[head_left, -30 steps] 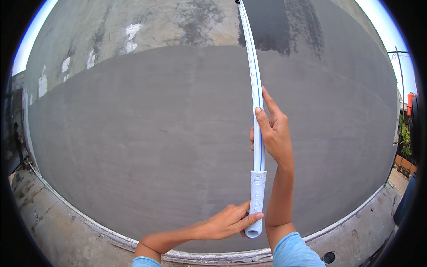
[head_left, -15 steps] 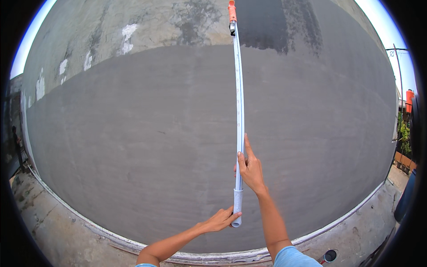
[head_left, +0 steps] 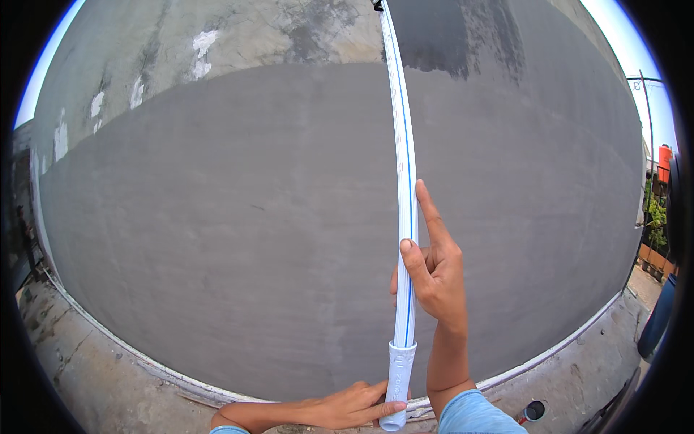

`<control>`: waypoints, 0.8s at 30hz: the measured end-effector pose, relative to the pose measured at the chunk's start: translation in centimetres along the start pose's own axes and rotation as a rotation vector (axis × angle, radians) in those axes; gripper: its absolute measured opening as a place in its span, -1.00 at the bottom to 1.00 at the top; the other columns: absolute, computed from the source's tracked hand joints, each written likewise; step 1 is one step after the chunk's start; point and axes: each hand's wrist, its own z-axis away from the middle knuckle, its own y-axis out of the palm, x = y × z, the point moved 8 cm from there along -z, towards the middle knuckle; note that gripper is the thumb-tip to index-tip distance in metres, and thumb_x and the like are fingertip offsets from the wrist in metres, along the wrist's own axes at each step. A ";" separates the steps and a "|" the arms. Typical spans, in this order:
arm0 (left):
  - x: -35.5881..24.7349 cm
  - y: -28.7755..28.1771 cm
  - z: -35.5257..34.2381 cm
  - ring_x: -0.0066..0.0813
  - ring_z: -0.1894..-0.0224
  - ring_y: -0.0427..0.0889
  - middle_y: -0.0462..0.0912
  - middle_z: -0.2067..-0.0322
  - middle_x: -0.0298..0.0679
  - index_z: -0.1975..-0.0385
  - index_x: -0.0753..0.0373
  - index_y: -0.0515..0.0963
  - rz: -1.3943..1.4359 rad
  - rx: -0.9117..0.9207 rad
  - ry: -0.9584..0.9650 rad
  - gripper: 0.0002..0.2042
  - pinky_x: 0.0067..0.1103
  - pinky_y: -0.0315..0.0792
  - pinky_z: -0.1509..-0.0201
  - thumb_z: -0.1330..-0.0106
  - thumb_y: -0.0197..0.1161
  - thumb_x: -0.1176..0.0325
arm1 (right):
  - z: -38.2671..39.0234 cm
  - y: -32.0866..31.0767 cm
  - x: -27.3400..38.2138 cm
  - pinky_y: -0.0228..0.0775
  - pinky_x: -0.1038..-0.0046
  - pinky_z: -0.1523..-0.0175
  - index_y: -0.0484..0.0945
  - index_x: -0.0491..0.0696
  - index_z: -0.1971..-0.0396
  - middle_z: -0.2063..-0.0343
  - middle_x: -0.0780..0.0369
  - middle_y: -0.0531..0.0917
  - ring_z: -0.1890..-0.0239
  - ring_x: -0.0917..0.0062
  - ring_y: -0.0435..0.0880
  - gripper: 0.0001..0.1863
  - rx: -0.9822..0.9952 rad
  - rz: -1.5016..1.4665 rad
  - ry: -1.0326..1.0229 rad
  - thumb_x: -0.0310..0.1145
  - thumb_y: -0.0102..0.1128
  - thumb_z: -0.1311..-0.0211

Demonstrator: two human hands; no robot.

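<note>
A long white pole [head_left: 401, 137] with blue stripes runs up the middle of the head view to a dark fitting [head_left: 377, 6] at the top edge. Its lower end is a wider white sleeve [head_left: 400, 376]. My right hand [head_left: 435, 278] grips the pole above the sleeve, thumb across its front and index finger extended upward along its side. My left hand [head_left: 361, 403] holds the bottom of the sleeve, thumb over the front and other fingers mostly hidden behind it. Both hands are in front of a grey rendered wall [head_left: 217, 217], with older, patchy plaster [head_left: 246, 36] above.
Along the wall's foot runs a pale ledge [head_left: 152, 358] and concrete ground [head_left: 87, 376]. A dark bucket [head_left: 533, 411] sits at the lower right. At the far right are a blue barrel [head_left: 656, 315], an orange object [head_left: 663, 163], plants [head_left: 658, 220] and a utility pole [head_left: 649, 123].
Half a second ago an orange roller-like tool showed atop the pole; now it is out of frame. The pole's bottom end and my left hand have moved down, and both hands still hold on.
</note>
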 end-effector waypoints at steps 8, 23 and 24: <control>-1.2 -8.8 -4.7 -0.32 0.31 0.72 0.60 0.29 -0.08 -0.03 0.31 0.35 -0.042 -0.216 -0.002 -0.47 -0.45 0.61 0.23 -0.52 -0.13 -0.13 | -7.1 -0.8 -4.3 0.47 0.53 0.54 0.10 0.11 -0.46 0.69 0.34 0.54 0.71 0.65 0.58 -0.35 -0.068 0.173 0.017 -0.33 0.01 -0.40; 3.8 2.9 1.3 0.22 0.05 0.56 0.55 0.15 0.30 0.06 0.31 0.47 -0.157 -0.005 -0.094 -0.58 -0.05 0.36 -0.03 -0.41 0.04 0.03 | 9.3 -0.2 -5.3 0.47 0.56 0.56 0.04 -0.04 -0.47 0.58 0.25 0.67 0.66 0.61 0.64 -0.30 -0.011 0.171 0.170 -0.47 0.02 -0.35; 5.2 2.7 0.9 0.17 -0.01 0.56 0.55 0.06 0.27 0.00 0.28 0.47 -0.230 0.047 -0.243 -0.54 -0.09 0.34 -0.13 -0.41 0.03 -0.02 | 8.3 -0.1 -4.2 0.47 0.56 0.56 0.05 -0.06 -0.46 0.57 0.24 0.68 0.67 0.61 0.64 -0.30 -0.001 0.156 0.157 -0.48 0.02 -0.35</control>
